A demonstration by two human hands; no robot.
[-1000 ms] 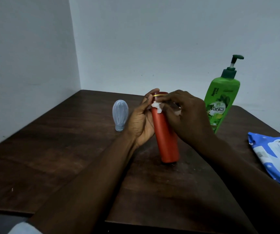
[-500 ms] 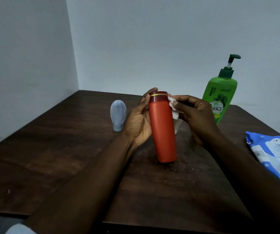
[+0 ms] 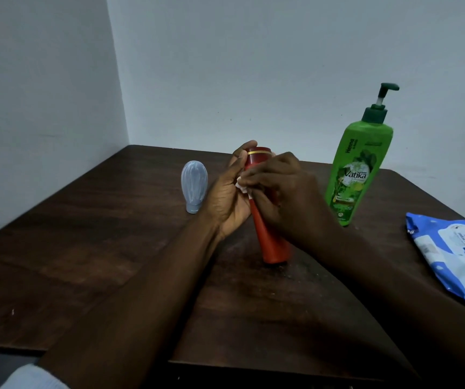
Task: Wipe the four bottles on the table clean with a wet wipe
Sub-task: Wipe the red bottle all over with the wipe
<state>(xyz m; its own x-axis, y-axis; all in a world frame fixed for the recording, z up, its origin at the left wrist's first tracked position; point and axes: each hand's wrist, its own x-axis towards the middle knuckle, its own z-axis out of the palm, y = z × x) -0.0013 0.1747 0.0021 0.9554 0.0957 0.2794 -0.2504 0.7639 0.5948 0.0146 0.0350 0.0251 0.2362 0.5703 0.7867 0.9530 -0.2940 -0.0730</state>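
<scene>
Green bottle stands upright at the right rear of the table. Wipe pack lies at the right edge. Red bottle stands mid-table, tilted, base on the surface. Left hand grips its upper part; right hand covers its front. Grey bottle stands cap-down to the left, apart. Wipe is pinched in the right hand's fingers against the red bottle.

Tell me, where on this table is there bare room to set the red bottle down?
The widest bare patch of table lies left of the left forearm, in front of the grey-blue bottle. A smaller gap sits between the green pump bottle and the wipes pack. The middle is crowded: the left hand and right hand surround the red bottle.
</scene>
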